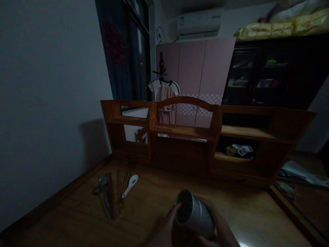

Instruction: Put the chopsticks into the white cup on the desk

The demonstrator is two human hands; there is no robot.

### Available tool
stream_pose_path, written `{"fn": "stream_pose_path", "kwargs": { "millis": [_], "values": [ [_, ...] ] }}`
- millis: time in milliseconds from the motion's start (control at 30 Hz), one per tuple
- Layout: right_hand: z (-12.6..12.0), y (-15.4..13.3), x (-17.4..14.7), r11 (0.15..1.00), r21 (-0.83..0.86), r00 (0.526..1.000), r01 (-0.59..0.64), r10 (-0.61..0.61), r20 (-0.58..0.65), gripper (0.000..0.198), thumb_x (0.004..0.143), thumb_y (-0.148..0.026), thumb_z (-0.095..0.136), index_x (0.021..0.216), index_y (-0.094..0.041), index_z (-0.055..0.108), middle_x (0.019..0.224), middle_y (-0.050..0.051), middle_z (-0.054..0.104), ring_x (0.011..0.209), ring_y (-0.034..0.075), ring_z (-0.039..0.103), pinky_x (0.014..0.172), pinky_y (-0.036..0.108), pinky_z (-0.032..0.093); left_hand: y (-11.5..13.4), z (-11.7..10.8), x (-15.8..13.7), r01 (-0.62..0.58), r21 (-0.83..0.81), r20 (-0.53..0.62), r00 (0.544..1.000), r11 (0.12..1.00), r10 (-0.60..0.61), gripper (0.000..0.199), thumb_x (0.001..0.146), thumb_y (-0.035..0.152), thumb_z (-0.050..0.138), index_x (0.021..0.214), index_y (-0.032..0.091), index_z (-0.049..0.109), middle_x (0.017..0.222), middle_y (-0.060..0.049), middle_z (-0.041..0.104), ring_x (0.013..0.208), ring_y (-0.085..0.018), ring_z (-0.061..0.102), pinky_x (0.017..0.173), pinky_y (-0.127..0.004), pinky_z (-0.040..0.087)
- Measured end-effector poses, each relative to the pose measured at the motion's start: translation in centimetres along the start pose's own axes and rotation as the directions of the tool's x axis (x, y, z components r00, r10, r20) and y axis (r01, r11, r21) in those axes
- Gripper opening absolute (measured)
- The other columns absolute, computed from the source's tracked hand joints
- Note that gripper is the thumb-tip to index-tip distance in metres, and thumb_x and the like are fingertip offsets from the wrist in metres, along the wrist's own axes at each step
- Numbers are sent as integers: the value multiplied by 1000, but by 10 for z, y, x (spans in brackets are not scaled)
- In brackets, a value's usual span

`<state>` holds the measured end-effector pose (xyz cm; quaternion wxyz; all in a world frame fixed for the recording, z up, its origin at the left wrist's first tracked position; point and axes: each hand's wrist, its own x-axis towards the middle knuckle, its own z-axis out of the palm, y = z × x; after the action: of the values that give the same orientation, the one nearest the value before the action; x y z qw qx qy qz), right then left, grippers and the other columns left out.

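Across the wide wooden tabletop [154, 199] we go, the shelf unit [180, 129] along its far edge! Near side, the metal canister [199, 214], tilted, mouth facing left, 2 hands on it: right hand [222, 223] clamped round its body, left hand [164, 224] with 1 digit at the rim, its grip too blurred to tell. It's a handling step, I'd judge; the next move calls for steady support. Left of it, 1 white spoon [130, 186] lies beside slim sticks [126, 176].
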<state>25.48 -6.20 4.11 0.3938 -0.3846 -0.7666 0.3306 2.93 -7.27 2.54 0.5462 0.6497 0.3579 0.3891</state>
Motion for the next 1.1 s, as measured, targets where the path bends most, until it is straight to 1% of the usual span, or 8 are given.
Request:
{"fn": "stream_pose_path", "kwargs": {
  "millis": [133, 300, 400, 500, 600, 667, 833, 1100],
  "values": [
    [5, -8, -2, 989, 144, 999, -39, 37, 20, 75, 75, -39, 70, 139, -27, 33, 136, 15, 50, 117, 33, 55, 87, 40, 54, 1, 25, 11, -47, -209, -151, 988, 977, 15, 102, 56, 39, 85, 141, 33, 29, 140, -13, 46, 130, -33, 43, 108, -49, 34],
    [5, -1, -2, 999, 11, 995, 43, -44, 87, 77, 79, -35, 68, 144, -26, 27, 145, 15, 40, 131, 31, 42, 105, 45, 41, 8, 14, 18, -124, -113, -204, 974, 986, 100, 90, 61, 39, 83, 134, 31, 31, 134, -12, 50, 124, -30, 50, 103, -42, 41],
    [6, 11, -2, 979, -178, 993, 105, -92, 76, 72, 85, -33, 61, 147, -25, 25, 150, 15, 33, 136, 31, 35, 109, 48, 36, 15, -18, 31, -144, 86, -298, 940, 986, 164, 95, 64, 36, 80, 139, 31, 22, 131, -11, 52, 120, -27, 54, 101, -40, 43],
    [7, 22, -4, 954, -297, 999, 51, -47, 18, 57, 92, -28, 48, 146, -27, 28, 150, 13, 34, 135, 26, 39, 107, 44, 40, 18, -69, 50, -71, 315, -486, 845, 946, 225, 101, 69, 33, 75, 146, 31, 9, 130, -10, 54, 119, -26, 55, 103, -43, 41],
    [4, 29, -6, 938, -347, 999, 13, -24, -26, 55, 92, -22, 47, 145, -29, 31, 147, 12, 39, 132, 24, 43, 105, 42, 42, 14, -126, 65, -7, 493, -579, 744, 870, 334, 104, 69, 33, 73, 148, 27, 7, 130, -10, 54, 120, -26, 54, 104, -44, 38],
    [2, 33, -7, 933, -358, 997, 32, -54, -50, 59, 89, -19, 49, 145, -29, 32, 146, 12, 41, 130, 25, 45, 103, 43, 44, 8, -157, 73, 87, 552, -634, 690, 829, 349, 108, 65, 36, 76, 148, 26, 9, 133, -12, 52, 118, -27, 55, 102, -44, 41],
    [1, 44, -7, 926, -371, 991, 72, -107, -76, 63, 85, -15, 52, 144, -29, 34, 145, 12, 42, 128, 27, 48, 99, 43, 48, -9, -200, 83, 251, 577, -685, 667, 777, 293, 104, 67, 44, 74, 148, 25, 11, 133, -14, 52, 119, -30, 55, 96, -43, 45],
    [0, 48, -3, 925, -380, 992, 24, -68, -104, 47, 92, -23, 47, 138, -27, 42, 140, 12, 47, 121, 25, 55, 97, 40, 50, -26, -220, 90, 274, 611, -665, 687, 742, 294, 107, 65, 45, 74, 148, 20, 11, 136, -16, 51, 119, -29, 55, 94, -40, 46]
  ]
}}
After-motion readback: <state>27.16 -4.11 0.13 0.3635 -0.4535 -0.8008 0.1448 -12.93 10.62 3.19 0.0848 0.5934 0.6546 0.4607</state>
